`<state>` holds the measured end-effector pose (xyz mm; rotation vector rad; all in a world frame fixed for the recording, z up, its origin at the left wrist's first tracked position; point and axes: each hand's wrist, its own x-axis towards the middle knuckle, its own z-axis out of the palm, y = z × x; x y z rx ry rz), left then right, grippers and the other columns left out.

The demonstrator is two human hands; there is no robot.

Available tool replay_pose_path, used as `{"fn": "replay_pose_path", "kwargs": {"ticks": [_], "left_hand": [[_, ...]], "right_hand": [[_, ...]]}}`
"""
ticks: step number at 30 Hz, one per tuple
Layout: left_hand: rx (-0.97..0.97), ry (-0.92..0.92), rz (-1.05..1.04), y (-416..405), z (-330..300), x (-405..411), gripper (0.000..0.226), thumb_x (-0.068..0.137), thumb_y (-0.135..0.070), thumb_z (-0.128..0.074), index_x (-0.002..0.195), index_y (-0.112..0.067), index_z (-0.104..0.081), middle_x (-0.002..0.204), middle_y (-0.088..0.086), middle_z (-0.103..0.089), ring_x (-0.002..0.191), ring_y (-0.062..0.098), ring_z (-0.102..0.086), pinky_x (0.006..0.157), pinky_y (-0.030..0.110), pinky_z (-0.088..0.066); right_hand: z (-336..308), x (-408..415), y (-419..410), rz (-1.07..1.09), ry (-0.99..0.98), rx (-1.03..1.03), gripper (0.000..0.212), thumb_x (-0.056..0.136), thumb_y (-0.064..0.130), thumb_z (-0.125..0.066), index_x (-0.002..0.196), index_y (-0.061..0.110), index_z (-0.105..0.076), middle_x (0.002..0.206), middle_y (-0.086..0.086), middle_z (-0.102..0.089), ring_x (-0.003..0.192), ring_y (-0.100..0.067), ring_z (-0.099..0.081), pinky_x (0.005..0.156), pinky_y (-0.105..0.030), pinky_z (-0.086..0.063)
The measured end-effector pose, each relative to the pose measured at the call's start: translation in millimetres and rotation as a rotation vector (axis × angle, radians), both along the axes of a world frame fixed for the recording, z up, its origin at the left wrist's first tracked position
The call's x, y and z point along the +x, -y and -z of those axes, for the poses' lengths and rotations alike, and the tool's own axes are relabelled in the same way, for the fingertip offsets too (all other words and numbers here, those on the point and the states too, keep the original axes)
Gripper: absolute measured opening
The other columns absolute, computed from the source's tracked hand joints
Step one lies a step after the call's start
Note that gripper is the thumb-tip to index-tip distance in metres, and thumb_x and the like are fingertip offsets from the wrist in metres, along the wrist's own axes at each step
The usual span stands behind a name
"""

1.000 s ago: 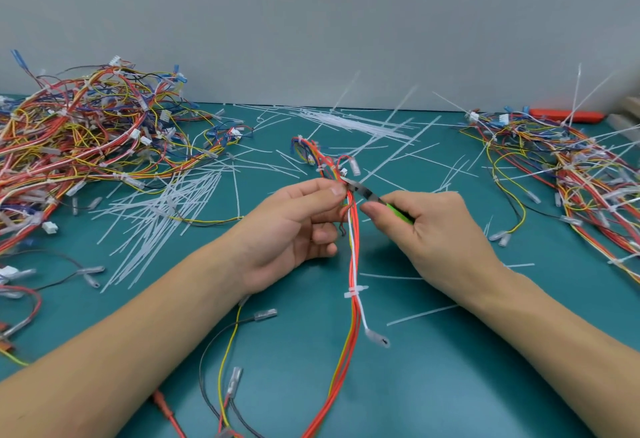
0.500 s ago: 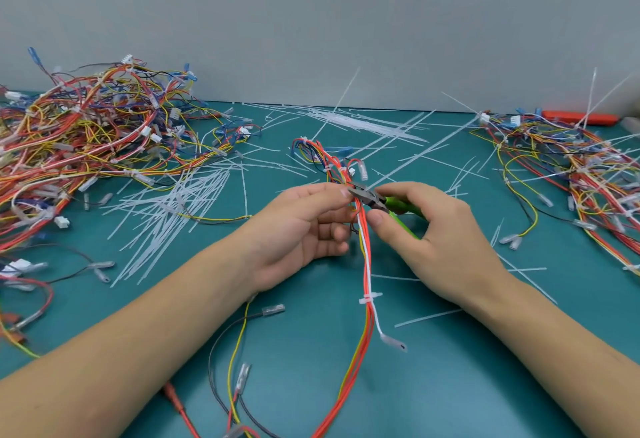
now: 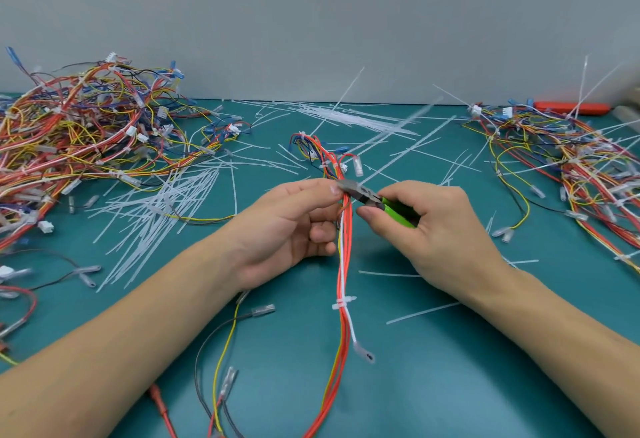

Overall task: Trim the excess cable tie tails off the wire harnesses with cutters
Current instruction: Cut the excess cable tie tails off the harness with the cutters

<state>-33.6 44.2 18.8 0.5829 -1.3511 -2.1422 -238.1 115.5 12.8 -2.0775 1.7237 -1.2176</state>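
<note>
Green-handled cutters (image 3: 377, 202), gripped in right hand (image 3: 433, 233); left hand (image 3: 294, 226) pinches harness (image 3: 344, 247) above tabletop (image 3: 450, 385). Blades seemingly touch wires: risk, nicked insulation instead of tie tail.

Teal worktop (image 3: 450, 385) strewn with wire and tie scraps.
A big harness heap (image 3: 79, 139) fills the upper left; a second heap (image 3: 568, 167) lies at the right edge. White cut tails (image 3: 156, 209) scatter left of centre and along the back (image 3: 349, 118). An orange tool (image 3: 571, 107) lies at upper right, loose wires (image 3: 221, 351) at the bottom.
</note>
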Motion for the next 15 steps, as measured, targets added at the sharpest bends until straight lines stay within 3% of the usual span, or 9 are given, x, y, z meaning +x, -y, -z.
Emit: {"fn": "replay_pose_path", "kwargs": {"ticks": [3, 7, 11, 15], "left_hand": [[-0.003, -0.011, 0.013, -0.7, -0.3, 0.0, 0.026, 0.095, -0.027, -0.062, 0.116, -0.013, -0.066, 0.081, 0.001, -0.053, 0.052, 0.009, -0.038, 0.058, 0.023, -0.048], [0.01, -0.016, -0.003, -2.0, -0.6, -0.7, 0.016, 0.099, -0.021, -0.059, 0.11, -0.012, -0.068, 0.076, -0.001, -0.055, 0.053, 0.008, -0.036, 0.057, 0.023, -0.048], [0.03, -0.004, -0.032, -2.5, -1.5, -1.9, 0.024, 0.097, -0.022, -0.059, 0.116, -0.009, -0.064, 0.076, -0.001, -0.054, 0.052, 0.007, -0.036, 0.057, 0.023, -0.049], [0.031, 0.002, -0.049, -2.5, -0.6, -3.2, 0.031, 0.099, -0.022, -0.058, 0.126, -0.006, -0.062, 0.076, -0.002, -0.053, 0.053, 0.007, -0.036, 0.057, 0.021, -0.049]], "right_hand": [[-0.4, -0.3, -3.0, 0.013, 0.013, -0.028, 0.037, 0.093, 0.056, -0.063, 0.077, 0.024, -0.064, 0.064, 0.003, -0.049, 0.061, -0.015, -0.046, 0.055, -0.027, -0.034], [5.9, 4.7, -2.1, 0.044, 0.006, 0.017, 0.037, 0.092, 0.057, -0.061, 0.081, 0.022, -0.066, 0.066, 0.004, -0.054, 0.066, -0.016, -0.05, 0.062, -0.037, -0.044], [4.3, 4.6, -0.2, 0.02, 0.031, 0.029, 0.026, 0.091, 0.052, -0.067, 0.099, 0.028, -0.074, 0.081, 0.012, -0.062, 0.083, -0.011, -0.059, 0.079, -0.03, -0.047], [3.6, 5.7, -1.6, 0.064, 0.049, 0.055, 0.043, 0.092, 0.063, -0.065, 0.113, 0.028, -0.077, 0.1, 0.013, -0.07, 0.102, -0.01, -0.064, 0.096, -0.034, -0.049]]}}
